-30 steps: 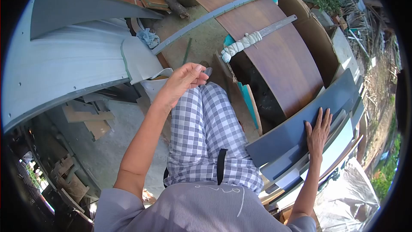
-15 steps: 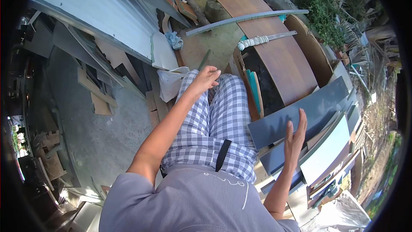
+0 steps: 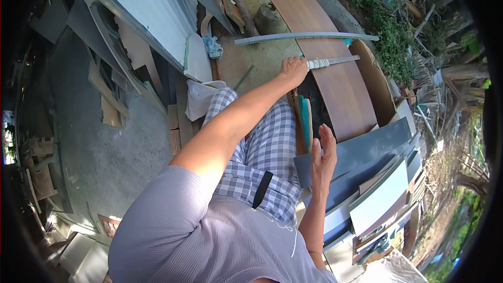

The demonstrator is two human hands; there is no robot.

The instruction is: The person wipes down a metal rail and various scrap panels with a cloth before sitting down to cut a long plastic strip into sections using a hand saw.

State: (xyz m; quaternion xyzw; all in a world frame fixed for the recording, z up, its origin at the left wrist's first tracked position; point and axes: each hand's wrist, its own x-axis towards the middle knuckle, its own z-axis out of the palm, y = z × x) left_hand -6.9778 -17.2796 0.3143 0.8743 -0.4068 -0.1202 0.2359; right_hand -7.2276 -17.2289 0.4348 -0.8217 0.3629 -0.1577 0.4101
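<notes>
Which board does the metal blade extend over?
The brown board, under the blade in the left hand; the dark grey board lies nearer the right hand.

A flat metal blade with a white-wrapped handle [image 3: 341, 60] is positioned over a long brown wooden board [image 3: 335, 81]. Beyond it, a narrow grey strip [image 3: 314, 35] is laid crosswise. Stacked flat dark-grey panels [image 3: 361, 148] are noted at the board's near end.
</notes>
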